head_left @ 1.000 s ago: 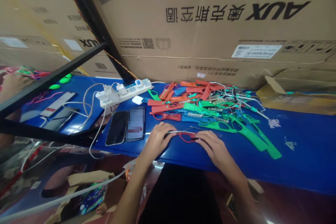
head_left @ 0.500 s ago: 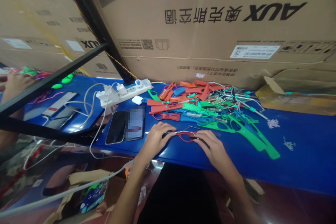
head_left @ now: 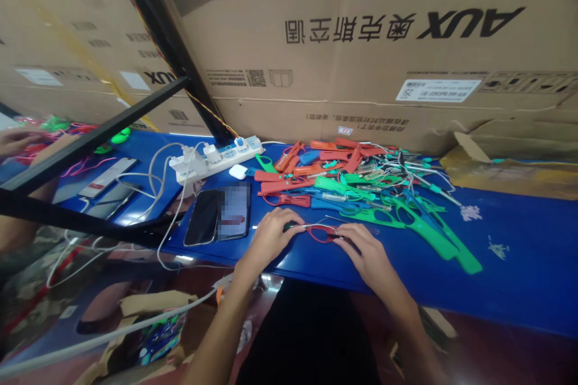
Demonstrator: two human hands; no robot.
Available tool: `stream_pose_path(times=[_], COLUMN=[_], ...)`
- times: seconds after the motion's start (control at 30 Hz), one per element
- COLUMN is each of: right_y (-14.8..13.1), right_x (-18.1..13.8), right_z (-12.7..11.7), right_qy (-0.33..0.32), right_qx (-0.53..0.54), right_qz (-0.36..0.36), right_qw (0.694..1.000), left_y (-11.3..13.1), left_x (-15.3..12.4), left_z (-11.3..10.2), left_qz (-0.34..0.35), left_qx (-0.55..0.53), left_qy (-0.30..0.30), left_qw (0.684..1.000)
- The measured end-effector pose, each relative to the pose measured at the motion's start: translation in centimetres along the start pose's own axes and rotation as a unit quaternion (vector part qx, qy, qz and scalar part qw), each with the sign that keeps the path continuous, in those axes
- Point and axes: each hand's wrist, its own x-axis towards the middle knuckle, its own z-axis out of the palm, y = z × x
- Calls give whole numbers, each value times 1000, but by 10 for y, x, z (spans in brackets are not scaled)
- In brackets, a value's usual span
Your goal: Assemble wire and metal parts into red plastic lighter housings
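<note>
Cardboard fills the upper frame: two AUX cartons, one at upper left and one across the centre and right, with one slanting black post between them. One blue tabletop spans the middle. Left of centre are one white power strip bearing at least three plugs, one small white case and two phones lying side by side, a dark one and one with a blurred screen. Two more phones lie farther left, below a co-worker's two hands. At centre right, a pile of red, orange, blue and green housings is too tangled to count; two long green pieces reach out toward the right. Two pale scraps lie beyond. One open box of coloured bits stands at lower left.

One red looped piece sits at the centre, just below the pile, between the person's two hands. Its left end is pinched in the fingers of the left hand, its right end in those of the right hand. One thin metal rod runs along its upper edge into the left fingers.
</note>
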Motion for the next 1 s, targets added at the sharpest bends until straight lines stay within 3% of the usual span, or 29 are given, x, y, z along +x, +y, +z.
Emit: stream_pose_path(times=[0.1, 0.23, 0.57, 0.8, 1.0], right_y=[0, 0, 0, -4, -5], right_x=[-1, -2, -2, -3, -3], right_z=[0, 0, 1, -1, -1], right_qy=[4, 4, 1, 19, 42], right_qx=[0, 0, 2, 5, 8], right_qz=[7, 11, 12, 16, 38], right_qw=[1000, 1000, 1000, 1000, 998], left_y=[-1, -3, -6, 8, 4], left_x=[0, -4, -10, -17, -20], left_z=[-1, -3, 2, 7, 12], left_qz=[-5, 40, 115, 120, 115], left_qx=[-10, -12, 87, 213, 184], left_qy=[7, 8, 42, 63, 82], left_qw=[1000, 999, 989, 968, 973])
